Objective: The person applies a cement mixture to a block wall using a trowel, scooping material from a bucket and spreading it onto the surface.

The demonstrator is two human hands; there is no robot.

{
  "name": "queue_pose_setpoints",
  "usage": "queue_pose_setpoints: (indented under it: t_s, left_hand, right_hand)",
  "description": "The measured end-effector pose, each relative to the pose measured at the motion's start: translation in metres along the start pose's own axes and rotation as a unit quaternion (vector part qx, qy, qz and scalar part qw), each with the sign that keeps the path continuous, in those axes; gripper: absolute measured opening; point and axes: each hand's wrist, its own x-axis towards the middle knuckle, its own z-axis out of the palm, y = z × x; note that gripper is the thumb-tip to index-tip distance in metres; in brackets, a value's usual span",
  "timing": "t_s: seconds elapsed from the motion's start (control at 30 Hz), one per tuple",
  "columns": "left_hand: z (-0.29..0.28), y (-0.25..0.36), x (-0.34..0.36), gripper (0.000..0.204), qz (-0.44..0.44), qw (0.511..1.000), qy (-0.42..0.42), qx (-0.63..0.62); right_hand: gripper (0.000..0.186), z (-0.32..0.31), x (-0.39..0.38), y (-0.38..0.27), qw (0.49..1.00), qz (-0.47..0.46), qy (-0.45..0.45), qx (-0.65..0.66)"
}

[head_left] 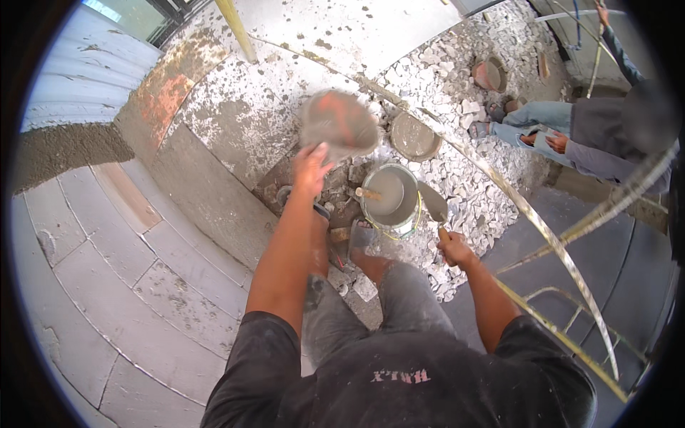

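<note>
My left hand (311, 170) grips the near rim of a shallow mortar pan (338, 127), grey with orange-red patches and blurred by motion. The pan is raised, tilted, beyond the bucket and to its left. Closed round the wooden handle of a trowel (433, 202) is my right hand (457, 250); the trowel's grey blade reaches up to the right side of the bucket. That bucket (412, 227) stands in front of my feet with greyish liquid inside, and a wooden handle (367, 193) leans out over its left edge. A second round pan (415, 137) of grey mortar rests just behind it.
Broken rubble (457, 78) covers the ground ahead and right. A block wall (121, 285) curves along my left, with wet mortar (71, 153) at its far end. Scaffold poles (528, 214) cross on the right. A co-worker (599, 135) sits beyond them, near another pan (489, 74).
</note>
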Motion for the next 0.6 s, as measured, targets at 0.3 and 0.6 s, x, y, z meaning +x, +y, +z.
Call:
queue_pose_setpoints:
  t_s: [0.3,0.6]
  left_hand:
    - [-0.055,-0.150,-0.024,0.065,0.008,0.900,0.034,0.434]
    - [-0.135,-0.124,-0.280,0.055,0.017,0.792,0.115,0.599]
  right_hand:
    - [0.025,-0.009,0.279,0.031,0.968,-0.087,0.157,0.174]
    - [0.015,-0.070,0.430,-0.118,0.903,-0.226,0.113,0.348]
